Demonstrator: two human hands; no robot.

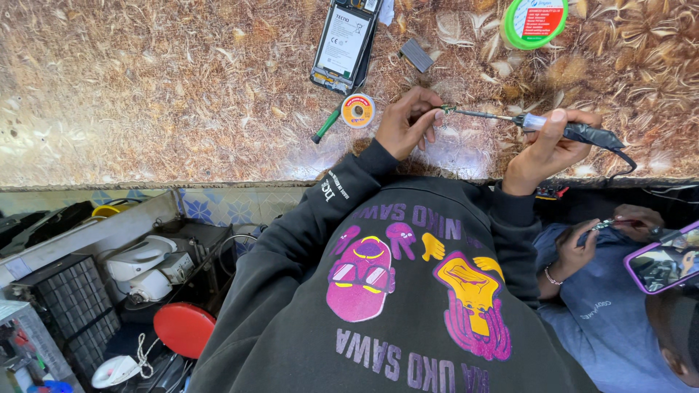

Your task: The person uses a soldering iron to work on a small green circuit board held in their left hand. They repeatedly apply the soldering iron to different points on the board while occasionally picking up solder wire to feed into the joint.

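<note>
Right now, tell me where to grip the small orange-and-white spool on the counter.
Pinch the small spool across its round rim, coming straight down from above. It lies flat on the counter, so its edges are exposed; the green-handled tool sits close on one side, the left hand on the other.

— Your worktop (pixel 145 87): colour, pattern?
— Brown, golden feather-like mottling.
— Your soldering iron (pixel 561 129)?
— Black handle, clear collar.
— Your sweatshirt (pixel 306 320)?
— Black, purple and yellow print.
— Stool (pixel 183 327)?
— Red.

The bench (pixel 145 94) has a glossy brown top with a leaf-like pattern. On it lie an opened phone (pixel 344 44) with its back off, a small dark grey block (pixel 416 55), a green-rimmed round tin (pixel 535 20), a small orange spool (pixel 357 110) and a green-handled tool (pixel 325 124) beside the spool.
</note>
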